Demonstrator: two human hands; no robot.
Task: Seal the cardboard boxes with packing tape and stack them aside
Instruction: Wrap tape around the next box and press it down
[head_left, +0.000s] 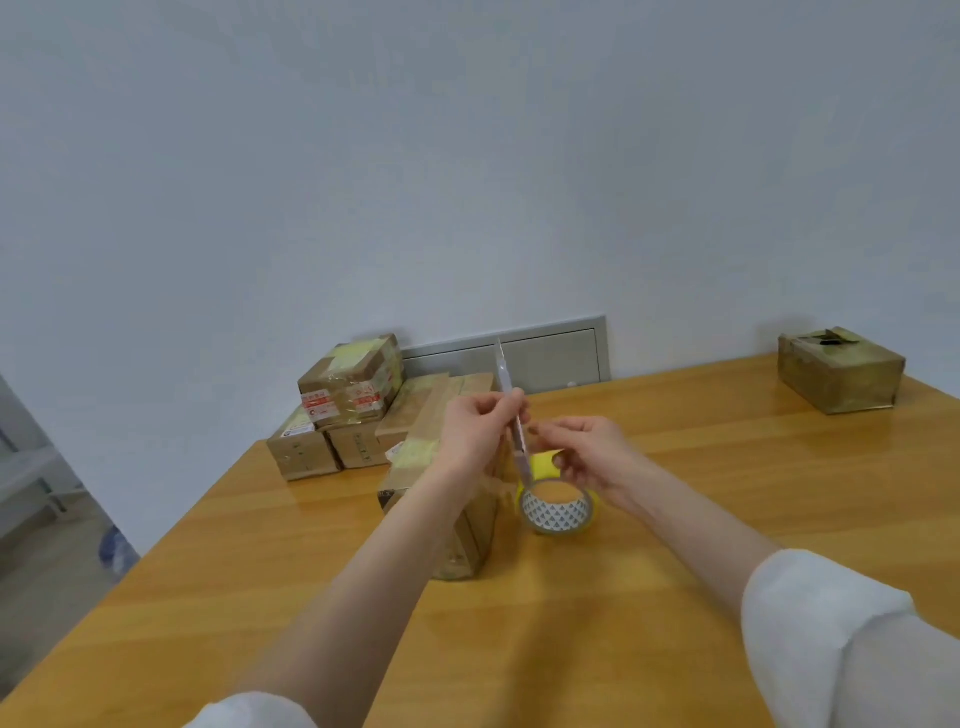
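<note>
**Cutter raised over the tape, beside the long box**

The wooden counter (675, 597) fills the lower half of the frame. The long cardboard box (415, 415) I am working on lies at centre, with its long axis running from the lower middle up toward the wall, partly under my left forearm. A stack of sealed boxes (353, 384) sits behind it, at the upper left of the counter. One more box (839, 371) stands well apart at the far upper right.

The tape roll (558, 506) stands on its edge just to the right of the long box, with its hollow core facing me. My right hand (582, 452) has its fingers curled over the top of the roll and holds it there. My left hand (480, 431) is closed on the cutter (506, 374). It pinches the cutter partway down, so the blade stands almost upright between the two hands with its lower end just above the roll.

I judge this to be the cut that frees the tape from the roll. What matters is that the blade sits directly between box and roll, with the left hand on the box side and the right hand on the roll side. I cannot tell whether a strip of tape is stretched across that gap, because it is too faint to make out. The blade is close to the fingertips of my right hand, so I'd go carefully there.
</note>
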